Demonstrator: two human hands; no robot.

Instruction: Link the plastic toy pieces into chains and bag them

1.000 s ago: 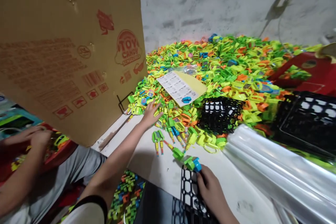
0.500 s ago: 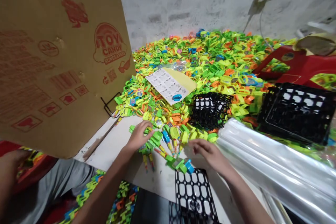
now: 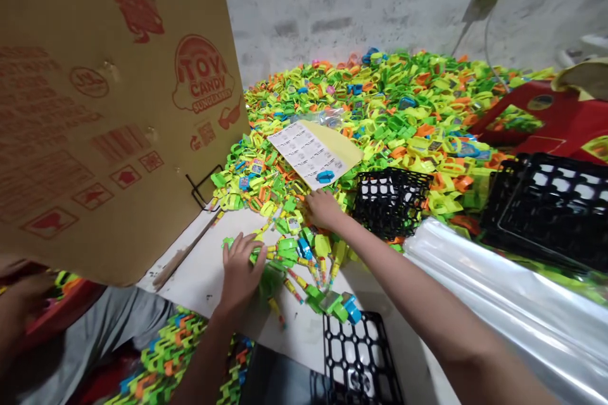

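carton (image 3: 118, 107) left, paper sheet (image 3: 304, 150) on toy pile (image 3: 408, 130), plastic roll (image 3: 503, 304) right

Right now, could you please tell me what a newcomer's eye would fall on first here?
Probably the huge heap of bright plastic pieces, mostly green and yellow, spread along the grey wall. Next might come the large printed cardboard at the picture's left, then the right hand at the heap's near edge.

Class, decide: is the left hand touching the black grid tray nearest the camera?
Apart. The head view plainly shows white tabletop between the left hand and the black grid tray.
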